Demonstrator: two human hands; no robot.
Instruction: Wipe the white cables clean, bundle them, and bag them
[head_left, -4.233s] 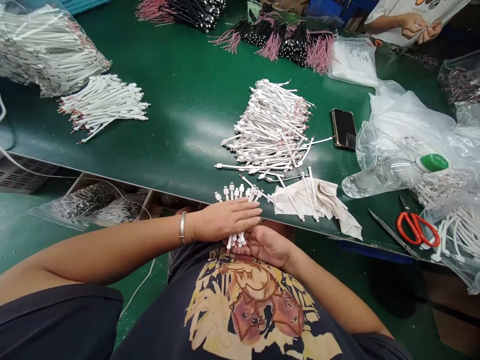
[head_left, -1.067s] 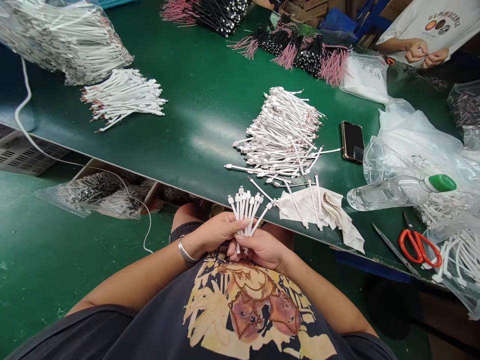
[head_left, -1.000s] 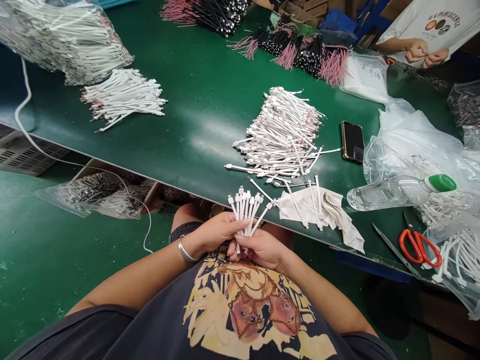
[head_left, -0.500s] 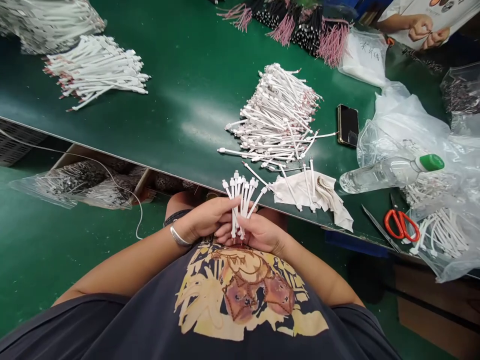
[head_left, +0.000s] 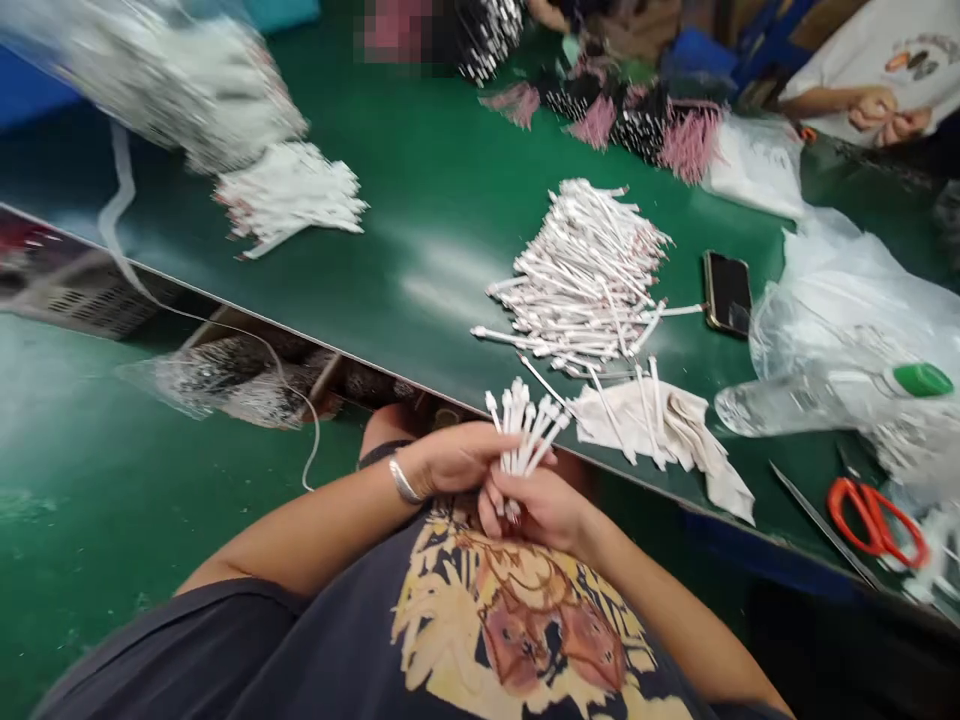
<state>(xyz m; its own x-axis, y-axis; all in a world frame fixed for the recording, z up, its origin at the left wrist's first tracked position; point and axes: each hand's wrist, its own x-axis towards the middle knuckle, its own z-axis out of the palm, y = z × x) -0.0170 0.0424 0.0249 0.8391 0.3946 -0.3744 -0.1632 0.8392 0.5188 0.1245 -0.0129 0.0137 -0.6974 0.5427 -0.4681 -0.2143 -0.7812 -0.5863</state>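
Observation:
A small fanned bunch of short white cables (head_left: 523, 430) with plug ends up is held in front of my shirt, just below the table edge. My right hand (head_left: 546, 503) closes round the lower part of the bunch, its thumb across the front. From the left, my left hand (head_left: 463, 455) grips the same cables, with some of its fingers hidden behind them. Beyond my hands a large pile of white cables (head_left: 585, 270) lies on the green table (head_left: 420, 330). To the right, several loose cables rest on a crumpled white cloth (head_left: 679, 415).
A phone (head_left: 727, 292), a clear bottle (head_left: 810, 398) with green cap, red-handled scissors (head_left: 874, 520) and plastic bags (head_left: 862, 290) occupy the right side. Another cable pile (head_left: 292, 195) lies at left. Pink-and-black wire bundles (head_left: 637, 125) and another person's hands (head_left: 889, 115) are farther back.
The view has shifted, so the scene sits lower and further right. The held cables' lower ends are more enclosed by my right hand. Both hands stay on the bunch.

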